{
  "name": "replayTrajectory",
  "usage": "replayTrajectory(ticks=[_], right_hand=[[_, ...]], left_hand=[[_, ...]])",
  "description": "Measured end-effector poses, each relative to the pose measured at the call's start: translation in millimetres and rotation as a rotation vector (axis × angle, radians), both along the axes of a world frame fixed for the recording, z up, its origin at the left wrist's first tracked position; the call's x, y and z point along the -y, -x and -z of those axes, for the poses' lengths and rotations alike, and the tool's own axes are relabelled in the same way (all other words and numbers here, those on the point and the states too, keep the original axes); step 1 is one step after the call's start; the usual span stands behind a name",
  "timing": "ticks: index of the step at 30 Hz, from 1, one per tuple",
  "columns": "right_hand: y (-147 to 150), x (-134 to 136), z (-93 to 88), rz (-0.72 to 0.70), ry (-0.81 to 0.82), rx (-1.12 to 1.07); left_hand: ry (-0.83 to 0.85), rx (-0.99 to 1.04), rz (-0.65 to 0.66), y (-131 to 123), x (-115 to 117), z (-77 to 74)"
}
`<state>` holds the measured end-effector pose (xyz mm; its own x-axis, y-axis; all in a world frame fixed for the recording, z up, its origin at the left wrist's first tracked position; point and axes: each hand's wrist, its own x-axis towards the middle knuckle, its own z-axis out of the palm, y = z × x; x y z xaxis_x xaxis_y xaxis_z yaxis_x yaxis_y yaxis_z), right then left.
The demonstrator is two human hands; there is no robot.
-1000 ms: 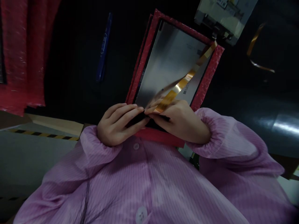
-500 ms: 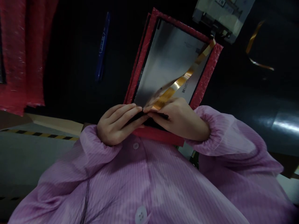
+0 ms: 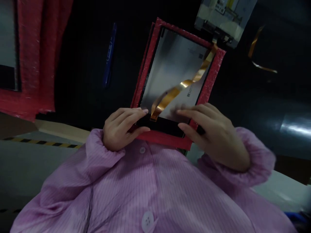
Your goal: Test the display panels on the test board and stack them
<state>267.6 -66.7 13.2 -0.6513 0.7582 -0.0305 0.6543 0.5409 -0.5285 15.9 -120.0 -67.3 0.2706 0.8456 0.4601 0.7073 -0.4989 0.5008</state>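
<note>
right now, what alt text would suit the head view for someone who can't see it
A left hand and right hand, both open, flank the near end of a silver panel on red wrap. A gold ribbon crosses the panel diagonally toward a device; a blue pen lies to the panel's left.

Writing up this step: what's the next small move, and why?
Probably check the seating of the gold flex cable before shifting the panel: its near end lies over the black edge strip, seating can't be told here, and neither left hand nor right hand holds it. Its far end reaches the pale unit, so shifting might tug it.
</note>
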Motion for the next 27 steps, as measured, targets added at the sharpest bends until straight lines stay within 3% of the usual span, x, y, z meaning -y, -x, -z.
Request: replayTrajectory(ticks=[4,7,11,19,27], right_hand=[[17,43,14.9,0.056,-0.086,-0.099],[34,61,31.2,0.103,-0.152,-0.028],[45,64,41.7,0.163,-0.227,0.048],[57,73,40.1,0.185,-0.445,0.266],[57,72,48.4,0.270,-0.369,0.105]], left_hand=[[0.011,0.025,-0.019,0,0,-0.6],[0.009,0.038,-0.015,0,1,1.1],[0.009,0.034,0.006,0,2,2.3],[0.006,0.066,0.008,-2,1,-0.6],[-0.078,0.042,0.027,-3,1,0.4]])
